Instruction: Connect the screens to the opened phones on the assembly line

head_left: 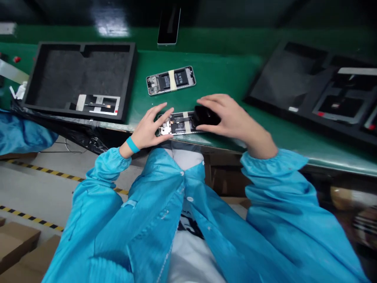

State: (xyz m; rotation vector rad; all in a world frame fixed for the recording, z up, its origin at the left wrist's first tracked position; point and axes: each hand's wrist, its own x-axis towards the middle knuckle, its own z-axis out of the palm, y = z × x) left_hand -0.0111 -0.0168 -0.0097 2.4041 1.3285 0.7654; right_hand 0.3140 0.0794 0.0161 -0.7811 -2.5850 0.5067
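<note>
An opened phone body (178, 124) with a pale strip across it lies at the front edge of the green table. My left hand (149, 127) grips its left end between thumb and fingers. In my right hand (225, 116) is a black block (206, 116), held between thumb and fingers over the phone's right end, which it hides. Behind them lies a second opened phone body (171, 81), also with a pale strip. Whether the block touches the phone cannot be made out.
At the left stands a black foam tray (129, 82) with a screen part (103, 105) inside. Another foam tray (271, 80) with parts is at the right. A phone (169, 27) lies at the back. A person's blue sleeve (23, 131) shows at the left edge.
</note>
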